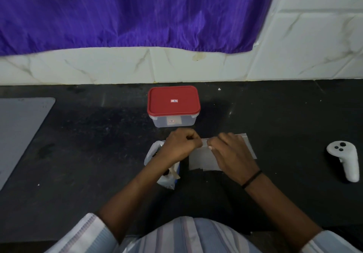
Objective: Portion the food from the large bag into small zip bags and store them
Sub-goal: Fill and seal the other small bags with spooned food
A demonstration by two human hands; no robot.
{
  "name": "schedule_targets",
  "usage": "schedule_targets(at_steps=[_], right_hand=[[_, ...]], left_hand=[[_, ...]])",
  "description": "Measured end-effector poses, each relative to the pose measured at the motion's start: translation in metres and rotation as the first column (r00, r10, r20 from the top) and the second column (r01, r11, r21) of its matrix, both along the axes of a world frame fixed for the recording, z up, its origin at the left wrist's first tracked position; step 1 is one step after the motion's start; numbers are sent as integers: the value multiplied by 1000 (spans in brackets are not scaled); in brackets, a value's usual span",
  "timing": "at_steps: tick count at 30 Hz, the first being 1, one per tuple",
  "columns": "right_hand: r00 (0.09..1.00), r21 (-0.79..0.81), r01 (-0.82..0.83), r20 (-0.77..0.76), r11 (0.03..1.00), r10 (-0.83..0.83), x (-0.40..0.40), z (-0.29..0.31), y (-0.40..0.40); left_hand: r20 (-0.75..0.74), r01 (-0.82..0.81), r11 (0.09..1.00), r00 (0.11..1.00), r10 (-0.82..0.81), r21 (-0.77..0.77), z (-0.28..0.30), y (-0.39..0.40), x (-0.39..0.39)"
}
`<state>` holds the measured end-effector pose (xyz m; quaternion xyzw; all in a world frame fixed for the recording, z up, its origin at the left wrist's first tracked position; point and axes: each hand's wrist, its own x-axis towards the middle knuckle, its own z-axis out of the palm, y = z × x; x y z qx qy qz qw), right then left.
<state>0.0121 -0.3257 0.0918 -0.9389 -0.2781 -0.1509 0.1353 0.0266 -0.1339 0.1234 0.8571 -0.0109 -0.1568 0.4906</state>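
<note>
From the head camera, the landmark is the clear plastic box with a red lid [173, 105] standing on the dark counter [88, 135]. Just in front of it both hands meet over a stack of small clear zip bags [204, 159], which lies flat on the counter in front of the box and slightly to its right. The left hand [181, 144] and the right hand [230, 151] have their fingers curled, each pinching the top edge of the uppermost bag; the fingertips are blurred, so the exact grip is hard to make out. The large white food bag [168, 176] sits in front of the box, slightly to its left, mostly hidden under the left wrist (something dark shows at its opening). Small stickers on the box's lid and wall are too small to read. Far right of the box lies a white handheld controller [343, 159]; far left, a grey mat [19, 127] is cut off by the frame edge.
</note>
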Motion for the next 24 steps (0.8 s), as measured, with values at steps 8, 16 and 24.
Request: schedule_targets(at_steps=[8,16,24], right_hand=[[963,201,-69,-243,977,118,-3,36,41],[964,228,75,-265,971,-12,-1,62,87],[883,245,174,-468,954,-41,7,79,118]], left_hand=[[305,-241,927,941,149,289,24,27,-13],[537,-424,880,804,256,215,35,46,-32],[706,-550,824,636,310,134,29,57,-50]])
